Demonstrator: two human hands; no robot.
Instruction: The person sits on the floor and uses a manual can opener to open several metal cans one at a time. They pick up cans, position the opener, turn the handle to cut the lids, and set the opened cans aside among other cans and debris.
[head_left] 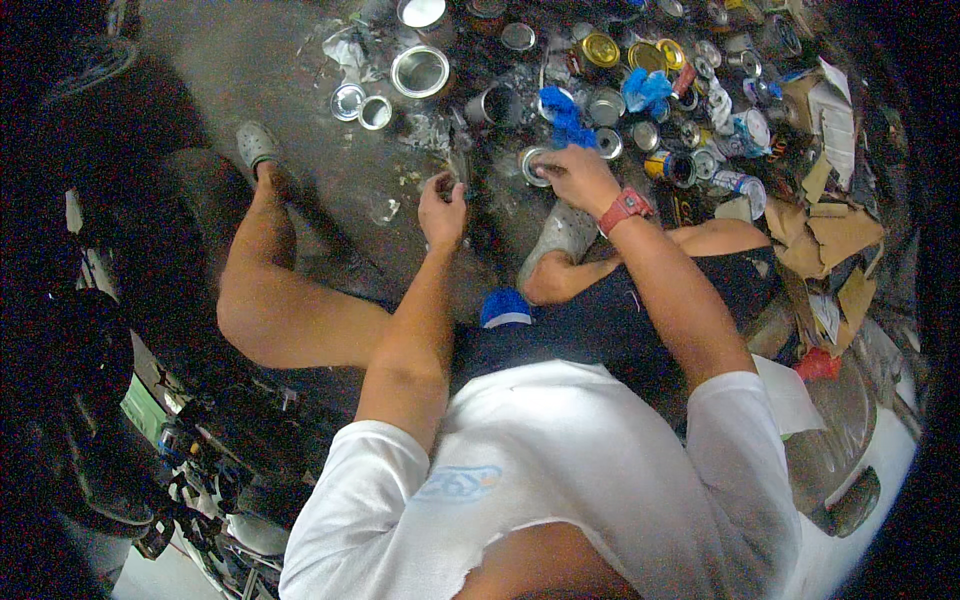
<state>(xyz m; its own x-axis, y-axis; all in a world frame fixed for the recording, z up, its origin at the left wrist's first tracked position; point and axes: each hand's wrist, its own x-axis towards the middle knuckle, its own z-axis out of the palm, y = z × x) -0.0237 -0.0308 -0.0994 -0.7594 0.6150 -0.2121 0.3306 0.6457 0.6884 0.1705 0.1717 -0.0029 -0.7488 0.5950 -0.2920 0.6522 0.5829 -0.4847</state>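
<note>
right-hand grip: right hand has fingers closed at the rim of a round metal can; fingertips reach over the opening, exact pinch hidden from where i stand.
left-hand grip: left hand is held just left of the can, apart from it, fingers curled; can't tell if anything small is between them.
can position: on the floor in front of the person, mouth facing up, at the near edge of the tin cluster, just beyond the right shoe.
why held so: rim is probably the easiest part to catch from above; left hand likely sits close so both can work on the one can.
why placed so: cans mostly lie within arm's reach, probably to suit low seated work.
beside the grip: crumpled blue material just past the knuckles, a dark open can up and left.
further out: wide open tin, gold-lidded can, light blue plastic, torn cardboard on the right.
in the way: packed cans crowd the right hand's far side; shoe limits room on the near side; clear scraps litter the floor left of the left hand.
</note>
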